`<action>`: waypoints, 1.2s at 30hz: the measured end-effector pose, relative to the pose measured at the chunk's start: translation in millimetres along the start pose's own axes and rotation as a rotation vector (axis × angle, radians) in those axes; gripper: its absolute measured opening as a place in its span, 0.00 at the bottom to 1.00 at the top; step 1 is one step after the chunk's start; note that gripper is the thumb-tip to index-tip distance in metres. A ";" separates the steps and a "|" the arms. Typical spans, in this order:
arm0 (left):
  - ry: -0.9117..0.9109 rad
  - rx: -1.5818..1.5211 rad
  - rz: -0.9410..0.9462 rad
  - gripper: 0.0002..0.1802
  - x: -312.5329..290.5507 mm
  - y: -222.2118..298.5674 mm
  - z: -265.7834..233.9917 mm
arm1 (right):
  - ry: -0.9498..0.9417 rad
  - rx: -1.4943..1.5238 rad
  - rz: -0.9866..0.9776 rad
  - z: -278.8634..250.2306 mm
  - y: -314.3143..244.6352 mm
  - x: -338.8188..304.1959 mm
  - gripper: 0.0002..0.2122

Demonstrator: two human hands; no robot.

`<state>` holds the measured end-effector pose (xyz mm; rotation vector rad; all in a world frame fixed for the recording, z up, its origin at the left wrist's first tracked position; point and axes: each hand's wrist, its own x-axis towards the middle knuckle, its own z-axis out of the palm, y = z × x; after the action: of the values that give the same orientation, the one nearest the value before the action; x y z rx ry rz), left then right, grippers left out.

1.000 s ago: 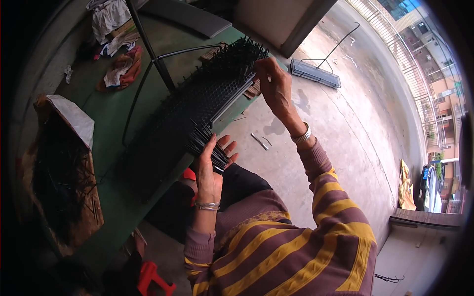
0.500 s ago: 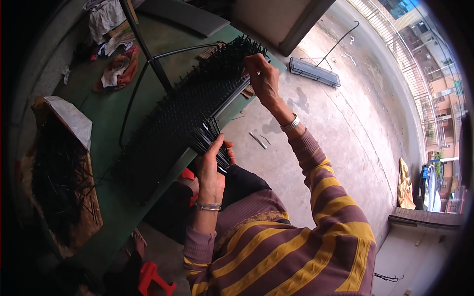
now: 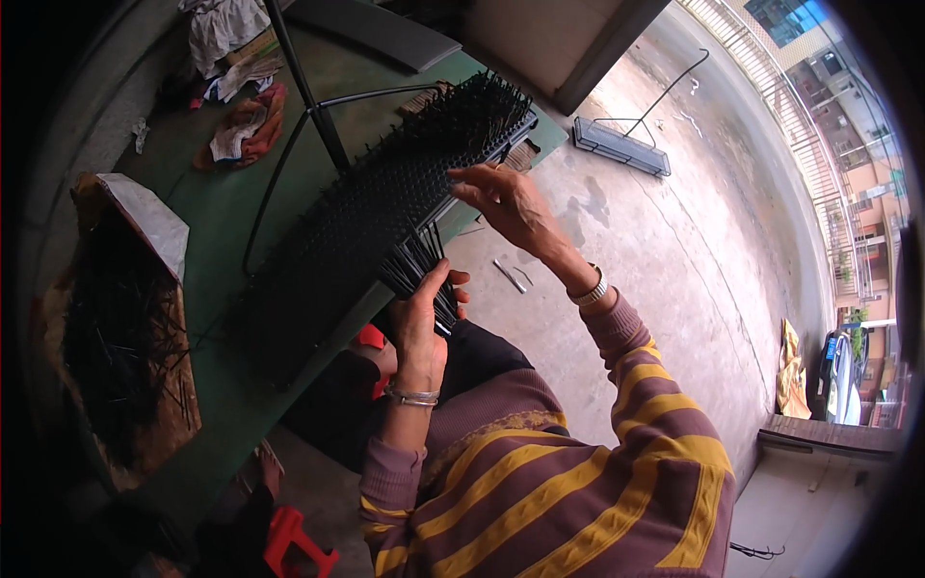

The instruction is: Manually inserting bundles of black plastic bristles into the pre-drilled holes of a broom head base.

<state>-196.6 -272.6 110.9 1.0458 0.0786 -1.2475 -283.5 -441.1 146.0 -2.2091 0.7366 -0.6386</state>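
My left hand [image 3: 421,323] is closed round a bundle of thin black strips [image 3: 412,262], which fans out toward the upper left. A long black mesh panel [image 3: 356,207] full of small holes lies slantwise on the green table. Dense black tufts [image 3: 477,108] stand up at its far end. My right hand [image 3: 515,210] hovers by the panel's near edge, above and right of the bundle. Its forefinger and thumb are stretched out a little apart, and I see nothing between them.
At left an open carton [image 3: 183,385] holds more black strips. A black tube frame [image 3: 313,101] rises behind the panel. Cloths [image 3: 246,130] and a grey board [image 3: 376,31] lie farther back. A wire-framed tray [image 3: 621,146] stands on the floor, and a red stool [image 3: 294,544] is below.
My right hand has come back from the tufted end toward the bundle, its fingers loosening. My left hand still holds the strips in nearly the same place.
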 end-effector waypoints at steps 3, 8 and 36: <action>-0.005 0.065 0.027 0.11 -2.2 -0.9 0.4 | -0.319 0.302 0.124 6.2 -20.1 -16.8 0.07; 0.050 -0.034 -0.071 0.16 -3.2 5.5 3.6 | -0.012 0.338 0.141 -7.0 -16.0 -15.1 0.05; -0.019 -0.046 0.046 0.08 -7.0 8.4 6.8 | 0.346 -0.634 -0.158 -2.7 43.5 36.4 0.08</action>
<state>-195.8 -272.7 123.8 0.9904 0.0676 -1.2084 -272.7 -492.0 123.1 -2.7900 1.0574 -0.9871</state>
